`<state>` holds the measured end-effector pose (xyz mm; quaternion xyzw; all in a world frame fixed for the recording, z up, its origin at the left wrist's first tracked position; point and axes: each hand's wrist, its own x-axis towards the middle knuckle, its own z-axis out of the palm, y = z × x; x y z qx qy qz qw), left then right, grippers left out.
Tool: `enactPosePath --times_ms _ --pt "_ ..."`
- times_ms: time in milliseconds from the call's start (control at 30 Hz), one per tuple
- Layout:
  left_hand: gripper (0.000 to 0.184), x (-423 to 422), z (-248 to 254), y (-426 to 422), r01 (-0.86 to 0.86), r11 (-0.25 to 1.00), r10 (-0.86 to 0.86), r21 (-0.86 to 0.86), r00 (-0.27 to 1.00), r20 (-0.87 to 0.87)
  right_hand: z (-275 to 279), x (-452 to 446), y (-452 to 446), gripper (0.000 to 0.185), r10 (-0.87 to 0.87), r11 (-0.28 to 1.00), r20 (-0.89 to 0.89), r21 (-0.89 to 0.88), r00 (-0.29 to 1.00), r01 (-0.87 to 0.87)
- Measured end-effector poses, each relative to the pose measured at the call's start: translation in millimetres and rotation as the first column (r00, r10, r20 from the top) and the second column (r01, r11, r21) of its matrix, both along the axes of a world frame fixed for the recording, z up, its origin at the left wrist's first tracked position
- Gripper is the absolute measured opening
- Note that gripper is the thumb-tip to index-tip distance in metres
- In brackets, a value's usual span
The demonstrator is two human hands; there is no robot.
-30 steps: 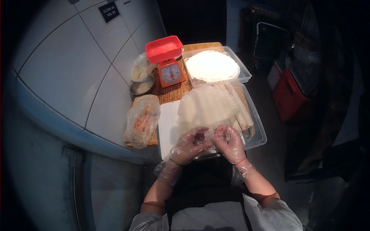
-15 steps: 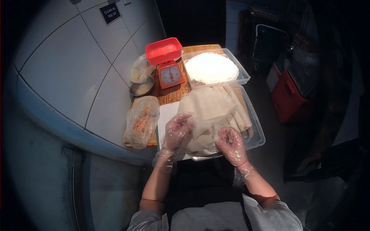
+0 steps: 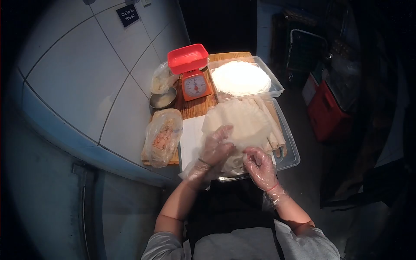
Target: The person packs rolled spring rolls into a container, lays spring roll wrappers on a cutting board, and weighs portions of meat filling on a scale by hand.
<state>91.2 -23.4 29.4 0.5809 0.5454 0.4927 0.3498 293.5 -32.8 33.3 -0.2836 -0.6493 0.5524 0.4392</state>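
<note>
Tiled wall (image 3: 78, 65) at left, pale rolls (image 3: 274, 125) point forward, slightly leftward.

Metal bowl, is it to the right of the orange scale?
No, the metal bowl sits to the left of the orange scale, near the tiled wall.

Glossy red plastic scale (image 3: 194, 85) on wood tbl (image 3: 200, 108), steel-look bowl (image 3: 163, 99).
</note>
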Motion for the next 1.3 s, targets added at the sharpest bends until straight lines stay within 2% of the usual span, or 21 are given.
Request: enactPosePath --times_ms 67,100,133,200,233,300,367,467,500,533,600,667,733,767,833,900,1000,1100,1167,1233,1300 --pt "0.042 -9.9 3.4 11.4 0.063 0.996 -0.05 -0.069 0.983 0.175 9.4 7.4 5.5 0.032 -0.04 0.959 0.213 0.281 0.976 -0.022" --pt "0.034 -14.1 5.4 16.8 0.027 0.998 -0.019 0.055 0.988 -0.151 14.3 10.6 7.5 0.034 -0.081 0.91 0.31 0.411 0.947 -0.056" --pt "0.027 -18.5 8.2 21.3 0.03 0.983 0.057 0.183 0.889 -0.455 17.9 10.5 7.1 0.035 -0.086 0.919 0.296 0.392 0.951 -0.039" --pt "0.019 -19.5 15.3 28.3 0.105 0.916 0.169 0.387 0.774 -0.61 24.6 4.8 3.3 0.039 -0.091 0.938 0.266 0.347 0.96 -0.007" --pt "0.018 -13.4 21.1 31.2 0.126 0.872 0.156 0.473 0.844 -0.514 29.8 1.3 2.4 0.039 -0.096 0.939 0.289 0.344 0.952 -0.01" --pt "0.016 -12.0 26.7 36.6 0.065 0.886 0.083 0.459 0.952 -0.293 39.0 -4.1 3.7 0.04 -0.111 0.94 0.336 0.34 0.935 -0.011" --pt "0.018 -18.1 29.1 42.7 -0.03 0.975 0.036 0.219 0.999 -0.024 36.9 -3.9 6.1 0.037 -0.124 0.951 0.408 0.309 0.904 -0.009" --pt "0.024 -24.7 90.5 23.7 -0.267 0.955 0.27 0.126 0.963 -0.008 28.0 0.0 11.8 0.03 -0.195 0.916 0.418 0.4 0.888 0.013" --pt "0.027 -30.6 96.3 22.2 -0.33 0.927 0.314 0.18 0.943 0.112 25.4 1.2 13.7 0.028 -0.222 0.893 0.4 0.451 0.889 0.02" --pt "0.029 -38.7 100.5 20.9 -0.396 0.891 0.346 0.223 0.909 0.232 24.3 1.3 15.1 0.025 -0.206 0.907 0.38 0.42 0.902 0.03" --pt "0.036 -87.6 101.6 19.5 -0.461 0.876 0.435 0.14 0.882 0.179 22.8 0.1 16.4 0.02 -0.178 0.934 0.336 0.354 0.925 0.051" --pt "0.048 -106.4 116.9 25.9 -0.673 0.715 0.567 0.187 0.716 0.408 29.2 -1.5 16.5 0.017 -0.148 0.953 0.358 0.299 0.922 0.037" --pt "0.06 -121.7 151.4 14.7 -0.538 0.773 0.394 0.336 0.823 0.41 33.4 -3.4 18.8 0.016 -0.133 0.96 0.364 0.279 0.922 0.029" --pt "0.06 -178.0 143.5 39.7 -0.509 0.772 0.361 0.381 0.844 0.396 34.7 -6.1 21.2 0.017 -0.131 0.957 0.355 0.288 0.926 0.025" --pt "0.059 -190.6 170.3 43.9 -0.541 0.755 0.401 0.372 0.828 0.391 35.6 -13.3 23.9 0.018 -0.13 0.951 0.327 0.307 0.936 0.025" --pt "0.056 -170.4 212.2 23.7 -0.652 0.711 0.534 0.263 0.744 0.401 35.2 -21.0 27.2 0.019 -0.142 0.944 0.288 0.326 0.947 0.042" --pt "0.052 -185.6 220.2 27.5 -0.565 0.763 0.502 0.312 0.824 0.264 33.9 -27.5 30.2 0.022 -0.098 0.957 0.305 0.291 0.947 0.005" --pt "0.053 -133.2 215.0 32.4 -0.411 0.864 0.423 0.292 0.906 0.026 34.5 -21.9 35.3 0.023 -0.128 0.939 0.321 0.345 0.938 0.01" --pt "0.047 -94.9 216.2 34.8 -0.327 0.936 0.345 0.132 0.927 -0.148 35.2 -13.5 39.3 0.024 -0.165 0.93 0.286 0.365 0.944 0.052" --pt "0.051 -89.6 177.6 73.5 -0.227 0.965 0.212 0.134 0.97 0.118 38.1 0.5 41.4 0.024 -0.217 0.938 0.276 0.326 0.936 0.121" --pt "0.06 -95.7 152.0 112.5 -0.02 0.956 0.08 0.292 0.977 -0.196 34.1 18.8 47.3 0.021 -0.32 0.907 0.265 0.364 0.909 0.213"
